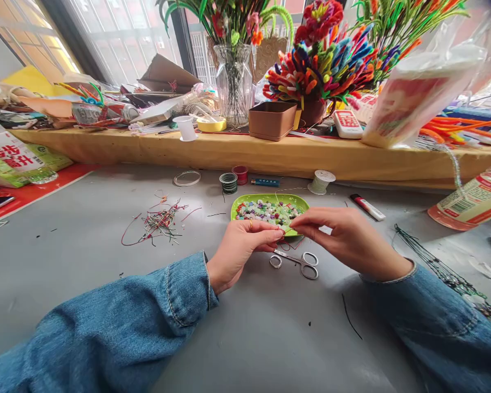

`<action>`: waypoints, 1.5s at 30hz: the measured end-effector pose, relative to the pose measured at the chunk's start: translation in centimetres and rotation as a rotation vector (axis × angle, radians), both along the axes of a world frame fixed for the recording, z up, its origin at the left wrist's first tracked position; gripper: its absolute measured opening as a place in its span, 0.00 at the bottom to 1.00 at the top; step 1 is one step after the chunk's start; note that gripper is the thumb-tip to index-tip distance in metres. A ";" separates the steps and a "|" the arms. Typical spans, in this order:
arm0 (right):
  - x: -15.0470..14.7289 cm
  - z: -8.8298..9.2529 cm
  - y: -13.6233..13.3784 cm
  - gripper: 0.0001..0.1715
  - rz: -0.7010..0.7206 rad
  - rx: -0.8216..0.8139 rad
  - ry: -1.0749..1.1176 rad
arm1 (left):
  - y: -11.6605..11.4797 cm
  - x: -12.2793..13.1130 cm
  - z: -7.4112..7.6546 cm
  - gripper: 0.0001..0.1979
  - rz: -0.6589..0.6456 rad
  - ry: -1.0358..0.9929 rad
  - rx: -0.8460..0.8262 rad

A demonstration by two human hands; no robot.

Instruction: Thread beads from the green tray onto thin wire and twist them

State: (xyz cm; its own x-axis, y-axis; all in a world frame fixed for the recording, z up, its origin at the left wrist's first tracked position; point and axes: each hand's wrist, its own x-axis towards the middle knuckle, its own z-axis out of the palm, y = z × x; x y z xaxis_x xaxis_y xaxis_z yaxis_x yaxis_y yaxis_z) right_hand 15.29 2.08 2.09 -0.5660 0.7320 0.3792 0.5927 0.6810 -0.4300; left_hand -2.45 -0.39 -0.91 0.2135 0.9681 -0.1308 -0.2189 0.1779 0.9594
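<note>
My left hand and my right hand meet fingertip to fingertip just in front of a green tray filled with several coloured beads. Both hands pinch something very small between thumb and forefinger, perhaps a thin wire or bead; I cannot make it out. A fine wire rises from the pinch over the tray. Small silver scissors lie on the grey table right under my hands. Both arms wear denim sleeves.
Wire scraps lie to the left. Wire spools, a white spool, a red cup, a lighter and a marker sit behind the tray. A raised yellow shelf holds a glass vase, a brown box and pipe-cleaner flowers. Green wires lie at right.
</note>
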 end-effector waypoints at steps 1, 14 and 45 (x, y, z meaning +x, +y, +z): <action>0.3 -0.1 0.3 0.08 -0.060 0.067 0.012 | 0.0 0.0 0.0 0.08 0.003 -0.010 -0.012; -0.9 -0.6 -0.5 0.23 0.070 -0.056 0.010 | 0.0 0.0 0.0 0.06 -0.037 -0.084 -0.038; -1.9 -1.1 -1.1 0.07 -0.121 -0.208 0.258 | -0.7 0.1 0.6 0.05 -0.163 -0.134 -0.017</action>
